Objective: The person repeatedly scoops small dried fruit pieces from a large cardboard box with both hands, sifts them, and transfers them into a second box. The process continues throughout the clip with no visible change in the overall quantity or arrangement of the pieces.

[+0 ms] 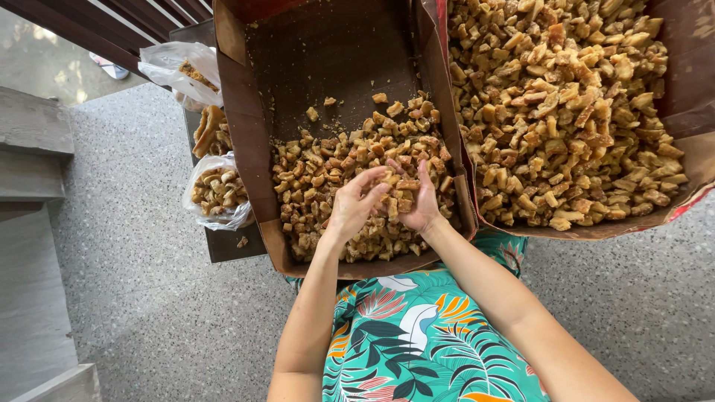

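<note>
A brown cardboard box [253, 149] in front of me holds a heap of small golden-brown fried chunks [320, 179] in its near half. Both hands meet over this heap. My left hand [354, 207] has its fingers curled around several chunks, and my right hand [418, 202] cups the same small handful [398, 195] from the other side. A second, fuller box [674, 112] of the same chunks stands to the right, touching the first one.
Two clear plastic bags [217, 195] with more fried pieces lie on a dark low stand [227, 242] left of the box. A third bag [177, 68] sits farther back. Speckled stone floor surrounds me; a concrete step [33, 156] runs along the left. My lap wears leaf-patterned cloth [417, 335].
</note>
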